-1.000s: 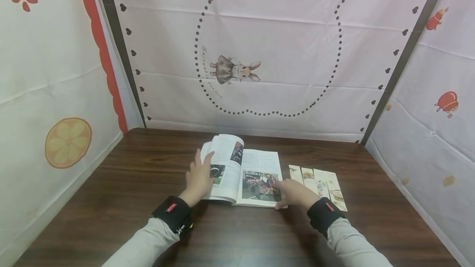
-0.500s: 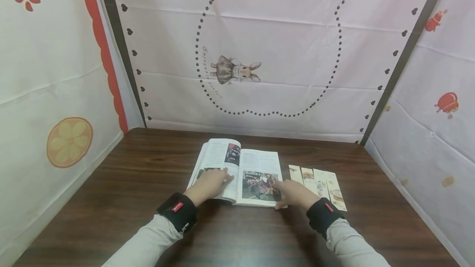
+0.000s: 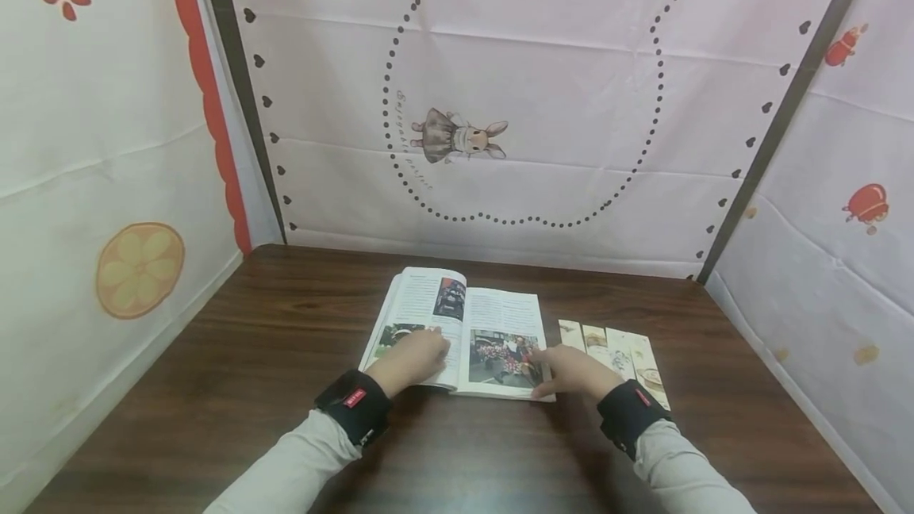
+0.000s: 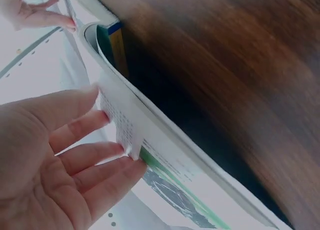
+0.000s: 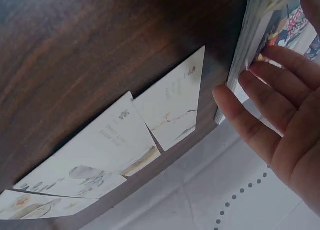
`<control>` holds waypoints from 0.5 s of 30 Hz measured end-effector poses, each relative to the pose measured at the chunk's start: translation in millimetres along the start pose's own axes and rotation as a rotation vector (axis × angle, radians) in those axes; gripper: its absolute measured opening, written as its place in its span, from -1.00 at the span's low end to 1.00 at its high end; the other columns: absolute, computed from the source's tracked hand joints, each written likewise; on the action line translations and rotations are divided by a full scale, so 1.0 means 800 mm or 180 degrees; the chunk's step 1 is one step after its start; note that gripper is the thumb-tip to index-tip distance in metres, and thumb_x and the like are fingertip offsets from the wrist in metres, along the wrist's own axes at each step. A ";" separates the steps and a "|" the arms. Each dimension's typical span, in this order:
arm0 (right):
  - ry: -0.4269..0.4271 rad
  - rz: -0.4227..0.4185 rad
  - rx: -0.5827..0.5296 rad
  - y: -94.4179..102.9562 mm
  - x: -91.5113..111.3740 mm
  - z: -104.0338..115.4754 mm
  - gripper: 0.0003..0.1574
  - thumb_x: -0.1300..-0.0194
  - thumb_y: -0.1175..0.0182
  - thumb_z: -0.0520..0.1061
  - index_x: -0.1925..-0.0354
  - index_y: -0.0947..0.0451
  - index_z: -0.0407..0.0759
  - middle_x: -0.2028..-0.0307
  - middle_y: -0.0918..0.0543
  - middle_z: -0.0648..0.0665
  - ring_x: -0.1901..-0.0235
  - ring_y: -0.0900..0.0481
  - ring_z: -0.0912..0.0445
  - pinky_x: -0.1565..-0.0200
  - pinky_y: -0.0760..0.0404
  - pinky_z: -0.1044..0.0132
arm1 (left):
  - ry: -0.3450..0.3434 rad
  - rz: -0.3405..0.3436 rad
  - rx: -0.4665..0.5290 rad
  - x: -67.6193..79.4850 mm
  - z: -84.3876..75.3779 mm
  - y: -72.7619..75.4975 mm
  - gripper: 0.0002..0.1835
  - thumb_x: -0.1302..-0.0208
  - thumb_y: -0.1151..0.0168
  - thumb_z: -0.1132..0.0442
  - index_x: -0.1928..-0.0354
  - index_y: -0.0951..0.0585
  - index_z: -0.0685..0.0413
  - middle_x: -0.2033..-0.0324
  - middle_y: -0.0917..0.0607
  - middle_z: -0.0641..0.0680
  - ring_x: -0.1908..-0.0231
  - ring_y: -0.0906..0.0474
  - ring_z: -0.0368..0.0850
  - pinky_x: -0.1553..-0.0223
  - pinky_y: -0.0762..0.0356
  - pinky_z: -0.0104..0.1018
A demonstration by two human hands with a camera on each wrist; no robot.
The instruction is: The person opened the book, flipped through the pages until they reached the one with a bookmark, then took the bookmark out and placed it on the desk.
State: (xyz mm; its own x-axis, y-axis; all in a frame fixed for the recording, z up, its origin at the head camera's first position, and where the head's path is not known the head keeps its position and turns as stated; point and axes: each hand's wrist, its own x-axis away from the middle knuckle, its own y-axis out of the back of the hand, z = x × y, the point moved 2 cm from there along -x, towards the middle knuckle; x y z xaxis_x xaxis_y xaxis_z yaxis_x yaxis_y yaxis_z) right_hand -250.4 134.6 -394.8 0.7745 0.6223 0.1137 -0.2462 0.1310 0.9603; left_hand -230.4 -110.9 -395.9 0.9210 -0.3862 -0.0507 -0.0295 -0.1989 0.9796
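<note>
An open book with text and colour photos lies on the table, its left pages bulging up toward the spine. My left hand rests on the lower part of the left page near the spine. In the left wrist view, the slightly bent fingertips of the left hand touch the printed page. My right hand lies at the lower right edge of the right page. The right wrist view has the right hand with fingers extended, some touching the book's edge.
Several cream printed cards lie in a row right of the book, partly behind the right hand. The dark wooden table is bounded by patterned cloth at the back and sides.
My left hand has moved right from the left page's outer side toward the spine, and the lifted left page has settled flatter. The right hand has stayed at the right page's edge.
</note>
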 end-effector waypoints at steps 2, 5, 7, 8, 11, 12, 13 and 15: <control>0.0164 -0.0078 0.0123 0.002 0.001 0.000 -0.48 -0.06 -0.38 -0.06 0.02 -0.60 -0.27 0.11 -0.69 -0.23 0.10 -0.63 -0.09 0.03 -0.56 0.04 | -0.0087 -0.0063 -0.0054 -0.002 -0.003 -0.001 -0.77 -0.07 -0.37 0.13 0.49 -0.62 0.17 0.53 -0.65 0.11 0.45 -0.58 -0.01 0.32 -0.53 -0.20; 0.0503 -0.0299 0.0359 0.004 0.000 0.003 -0.73 -0.13 -0.31 -0.15 0.17 -0.68 -0.23 0.28 -0.74 -0.12 0.27 -0.67 0.03 0.17 -0.61 0.17 | -0.0051 -0.0155 -0.0083 -0.004 -0.006 -0.003 -0.65 0.09 -0.47 0.03 0.60 -0.56 0.14 0.68 -0.53 0.01 0.61 -0.39 -0.12 0.49 -0.39 -0.28; 0.0652 -0.0435 0.0484 0.005 -0.001 0.005 -0.83 -0.17 -0.27 -0.20 0.24 -0.70 -0.22 0.36 -0.75 -0.08 0.35 -0.68 0.10 0.25 -0.62 0.25 | -0.0013 -0.0239 -0.0120 -0.004 -0.008 -0.004 -0.63 0.16 -0.51 0.03 0.62 -0.55 0.13 0.69 -0.53 -0.01 0.62 -0.39 -0.14 0.51 -0.40 -0.29; 0.0677 -0.0485 0.0513 0.005 -0.002 0.005 -0.84 -0.17 -0.26 -0.21 0.25 -0.70 -0.22 0.37 -0.75 -0.08 0.36 -0.68 0.11 0.26 -0.62 0.26 | -0.0006 -0.0270 -0.0137 -0.005 -0.009 -0.005 -0.63 0.18 -0.51 0.03 0.63 -0.55 0.13 0.68 -0.54 0.00 0.60 -0.42 -0.13 0.49 -0.42 -0.28; 0.0670 -0.0547 0.0539 0.004 -0.005 0.005 -0.85 -0.16 -0.27 -0.23 0.26 -0.70 -0.21 0.38 -0.75 -0.06 0.36 -0.68 0.13 0.27 -0.63 0.28 | -0.0012 -0.0324 -0.0141 -0.005 -0.013 -0.004 -0.62 0.22 -0.53 0.05 0.62 -0.56 0.16 0.64 -0.57 0.04 0.57 -0.46 -0.10 0.45 -0.47 -0.24; 0.0660 -0.0571 0.0533 0.004 -0.005 0.005 -0.86 -0.15 -0.28 -0.24 0.27 -0.70 -0.20 0.38 -0.74 -0.06 0.36 -0.68 0.13 0.27 -0.63 0.29 | -0.0026 -0.0345 -0.0145 -0.005 -0.014 -0.004 -0.62 0.23 -0.54 0.05 0.62 -0.57 0.17 0.62 -0.57 0.04 0.57 -0.45 -0.10 0.45 -0.47 -0.24; 0.0668 -0.0607 0.0515 0.005 -0.006 0.006 -0.85 -0.14 -0.28 -0.26 0.27 -0.70 -0.20 0.38 -0.74 -0.06 0.36 -0.68 0.13 0.27 -0.63 0.29 | -0.0034 -0.0352 -0.0152 -0.005 -0.014 -0.004 -0.62 0.24 -0.54 0.05 0.61 -0.58 0.18 0.60 -0.55 0.05 0.57 -0.43 -0.11 0.45 -0.47 -0.25; 0.0715 -0.0720 0.0517 0.006 -0.007 0.008 -0.85 -0.13 -0.28 -0.28 0.27 -0.69 -0.17 0.39 -0.74 -0.03 0.36 -0.67 0.15 0.27 -0.63 0.30 | -0.0040 -0.0350 -0.0156 -0.005 -0.015 -0.003 -0.62 0.24 -0.54 0.06 0.57 -0.60 0.21 0.57 -0.53 0.04 0.58 -0.38 -0.14 0.45 -0.46 -0.26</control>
State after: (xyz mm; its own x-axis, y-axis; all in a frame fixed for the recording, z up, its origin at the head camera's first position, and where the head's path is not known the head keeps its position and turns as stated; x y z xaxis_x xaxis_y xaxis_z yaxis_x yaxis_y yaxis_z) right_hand -252.2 126.9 -389.1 0.6468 0.7482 -0.1478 0.0266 0.1716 0.9848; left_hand -229.0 -97.8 -395.7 0.9127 -0.3757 -0.1605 0.0908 -0.1967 0.9763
